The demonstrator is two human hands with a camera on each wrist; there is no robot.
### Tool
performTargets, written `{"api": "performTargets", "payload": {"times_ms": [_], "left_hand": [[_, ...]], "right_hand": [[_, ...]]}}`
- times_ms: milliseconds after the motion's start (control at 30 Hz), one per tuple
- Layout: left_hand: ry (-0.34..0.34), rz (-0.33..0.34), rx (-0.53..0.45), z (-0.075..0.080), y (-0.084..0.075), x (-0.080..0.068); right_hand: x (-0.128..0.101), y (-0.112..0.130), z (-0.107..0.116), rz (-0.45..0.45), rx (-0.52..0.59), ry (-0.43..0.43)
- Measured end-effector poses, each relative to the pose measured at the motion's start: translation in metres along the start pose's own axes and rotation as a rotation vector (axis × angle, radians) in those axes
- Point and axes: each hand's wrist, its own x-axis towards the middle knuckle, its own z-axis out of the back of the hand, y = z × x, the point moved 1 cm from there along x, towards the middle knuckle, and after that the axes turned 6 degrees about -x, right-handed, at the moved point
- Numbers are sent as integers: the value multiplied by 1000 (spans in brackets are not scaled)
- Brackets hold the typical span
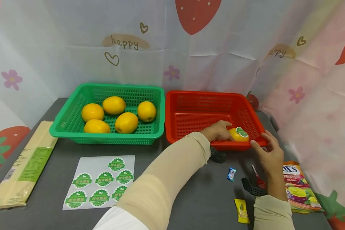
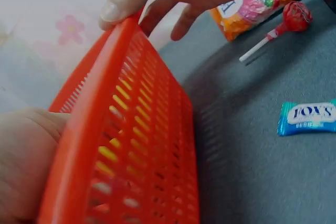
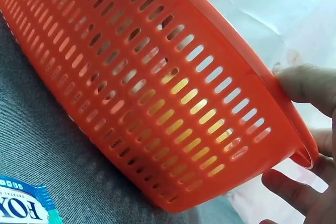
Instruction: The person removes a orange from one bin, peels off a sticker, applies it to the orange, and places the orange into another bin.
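One yellow fruit [image 1: 237, 137] lay in the front right corner of the red basket [image 1: 195, 121], against its near wall. Its skin was rounded, smooth and evenly bright, and a round green-and-white sticker [image 1: 241, 132] sat on its upper right side, mostly facing up. From both wrist views I saw its yellow only in strips through the basket's slots.

My left hand [image 1: 217, 131] was inside the basket, just to the left of the fruit; I could not tell whether its fingers gripped the skin or merely lay beside it. My right hand [image 1: 271, 155] gripped the rim at the basket's near right corner. Five plain fruits of the same yellow [image 1: 126, 123] rested in the green basket [image 1: 109, 136].
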Motion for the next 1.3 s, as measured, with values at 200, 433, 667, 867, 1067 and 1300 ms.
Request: {"api": "performTargets", "payload": {"times_ms": [200,433,667,867,1067,1300], "left_hand": [[-159,-141,-8,22,6,-29],[-332,-552,-91,88,34,-117],[-675,-662,-92,171,109,-187],[-877,-563,-128,222,182,-226],[-1022,-504,-137,253,229,-253],[-1082,-347,-229,272,277,-275]], "right_hand": [[-3,-1,0,-45,94,-4],[-5,0,7,-71,189,-37],[-4,4,4,-86,201,-10],[0,3,5,-78,179,-2],[0,2,4,-88,169,10],[-1,2,-3,-94,154,16]]}}
